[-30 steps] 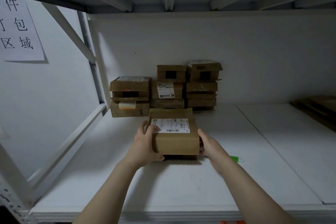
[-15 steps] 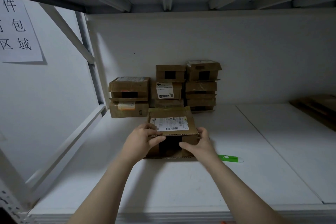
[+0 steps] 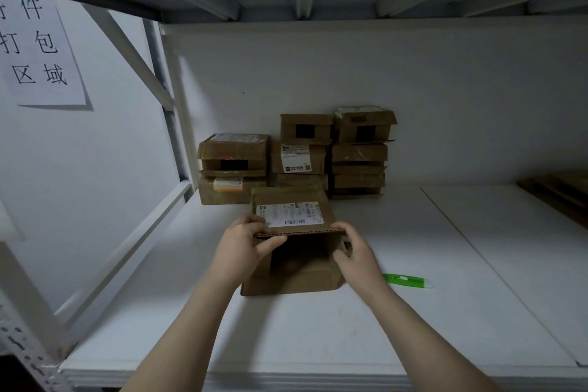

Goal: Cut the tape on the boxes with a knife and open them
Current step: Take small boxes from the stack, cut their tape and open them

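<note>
- opening step: the box (image 3: pixel 296 278) sits on the shelf (image 3: pixel 318 334), lid (image 3: pixel 291 200) half raised.
- left hand (image 3: pixel 245 248) pinches the lid's front edge with curled fingers; right hand (image 3: pixel 358 256) seems to grip its right corner.
- next: fold the lid fully back; the knife (image 3: pixel 408 281) lies beside, unheld.

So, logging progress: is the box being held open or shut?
Open: left hand and right hand hold the box lid raised, dark inside showing.
</note>
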